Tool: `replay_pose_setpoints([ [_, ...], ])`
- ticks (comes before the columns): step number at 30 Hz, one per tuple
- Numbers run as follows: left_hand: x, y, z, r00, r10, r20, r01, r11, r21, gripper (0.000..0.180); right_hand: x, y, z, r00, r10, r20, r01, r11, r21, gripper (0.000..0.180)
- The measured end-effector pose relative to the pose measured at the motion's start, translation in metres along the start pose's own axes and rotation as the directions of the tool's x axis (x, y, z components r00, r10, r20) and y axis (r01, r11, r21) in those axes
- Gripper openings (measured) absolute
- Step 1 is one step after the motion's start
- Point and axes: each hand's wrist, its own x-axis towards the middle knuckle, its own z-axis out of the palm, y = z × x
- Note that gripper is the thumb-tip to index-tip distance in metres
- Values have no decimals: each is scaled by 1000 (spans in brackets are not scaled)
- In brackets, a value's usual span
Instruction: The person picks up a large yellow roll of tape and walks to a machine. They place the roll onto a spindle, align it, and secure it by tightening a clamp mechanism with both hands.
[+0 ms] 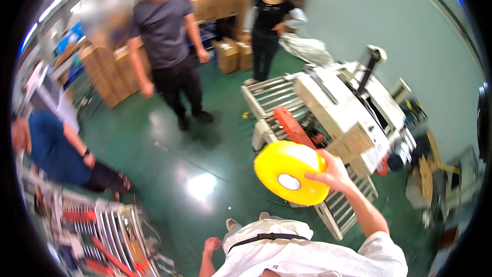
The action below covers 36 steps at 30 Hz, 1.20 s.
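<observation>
A large, wide roll of yellow tape (266, 170) is raised in front of me, its pale round core hole facing up toward me. My right hand (332, 173) grips its right rim, with the thumb across the near face and the other fingers hidden behind. Low at my left side hangs my left hand (211, 244), small in view, its fingers loosely apart and nothing visible in them. Behind the roll stands a white machine (328, 97) with metal rollers and an orange-red guard (294, 127).
Three people stand nearby: one in grey (163, 31), one in black (271, 15) and one in blue (59, 141). Cardboard boxes (105, 74) are stacked at the far left. A roller conveyor (110, 236) fills the lower left. A thin cable crosses the green floor (169, 190).
</observation>
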Motion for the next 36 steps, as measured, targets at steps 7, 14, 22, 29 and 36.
replay_pose_setpoints([
  [7,23,46,-27,992,-41,123,17,983,185,27,-8,-73,-64,933,-21,-359,175,899,402,57],
  [14,42,122,-47,992,-18,123,-18,960,279,27,22,-92,-132,829,-25,-559,256,905,340,63],
  [22,74,198,-19,996,-1,91,-32,932,362,30,97,-32,-225,701,-16,-713,257,938,231,61],
  [29,92,252,39,997,-56,50,32,915,402,34,182,52,-272,695,18,-719,113,985,133,67],
  [36,136,321,95,996,39,75,-69,885,460,31,223,141,-294,758,137,-637,-61,988,139,68],
])
